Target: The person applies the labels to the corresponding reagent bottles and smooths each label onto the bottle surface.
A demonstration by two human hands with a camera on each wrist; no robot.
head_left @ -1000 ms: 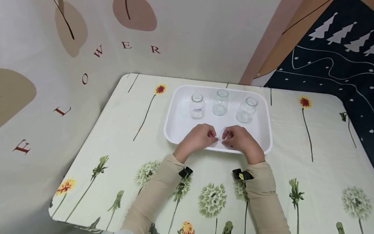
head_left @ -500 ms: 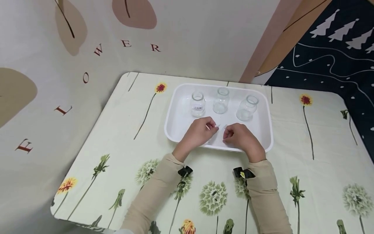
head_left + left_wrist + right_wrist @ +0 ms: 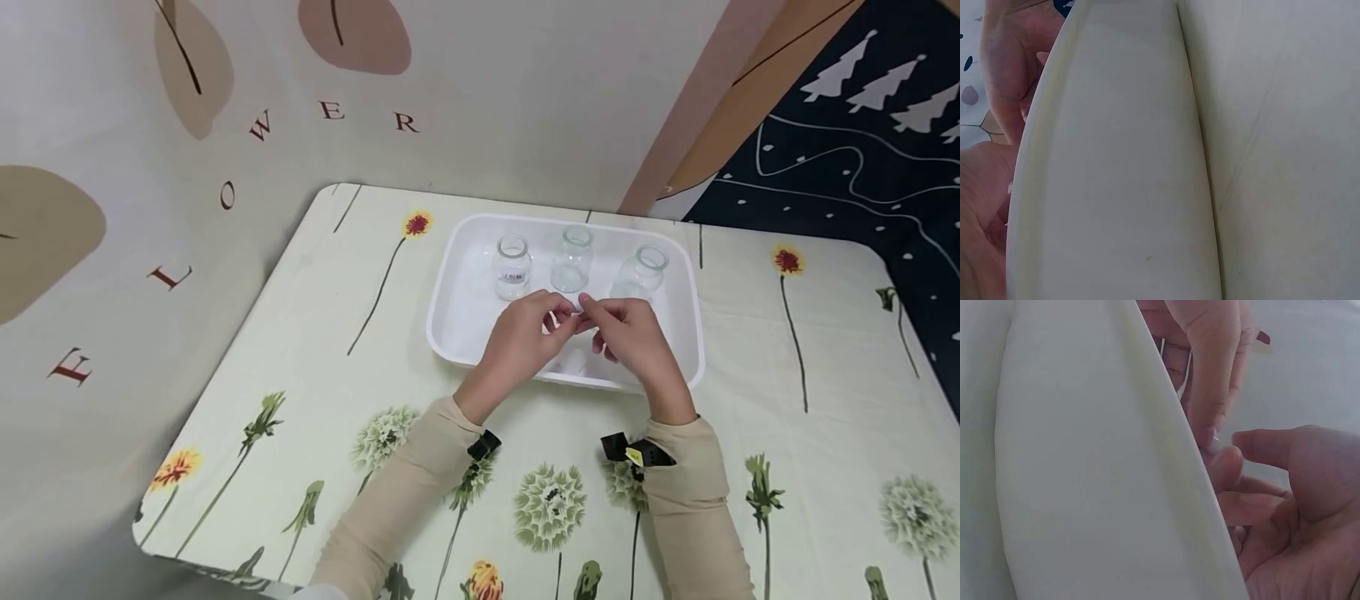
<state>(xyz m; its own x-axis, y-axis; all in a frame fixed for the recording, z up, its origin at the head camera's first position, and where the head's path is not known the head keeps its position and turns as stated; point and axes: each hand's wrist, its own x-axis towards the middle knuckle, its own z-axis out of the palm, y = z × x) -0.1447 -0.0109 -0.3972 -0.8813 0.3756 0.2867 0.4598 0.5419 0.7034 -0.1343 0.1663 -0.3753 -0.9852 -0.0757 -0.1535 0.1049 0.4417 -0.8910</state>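
Observation:
In the head view, both hands meet over a white tray [image 3: 438, 333]. My left hand [image 3: 525, 337] pinches a small whitish piece [image 3: 577, 308] between thumb and index finger. Right beside it, the thumb and fingers of my right hand [image 3: 626, 333] come up to the same piece, from the other side. In the right wrist view a gap shows between the right thumb and its fingers; I cannot tell whether they grip the piece. Thin white edges show behind the left fingers in that view. The tray wall [image 3: 1122, 156] hides much of both hands in the left wrist view.
Three glass jars stand in the tray's back half: one with a printed label [image 3: 512, 271], one in the middle [image 3: 572, 267], and one at right [image 3: 645, 271], partly behind the right hand. Faint clear pieces [image 3: 570, 364] lie near the front rim. A flowered cloth [image 3: 337, 450] covers the table.
Both hands were low at the tray's front, apart. The left hand rose first with the small piece; now the right hand has moved up and left to meet it.

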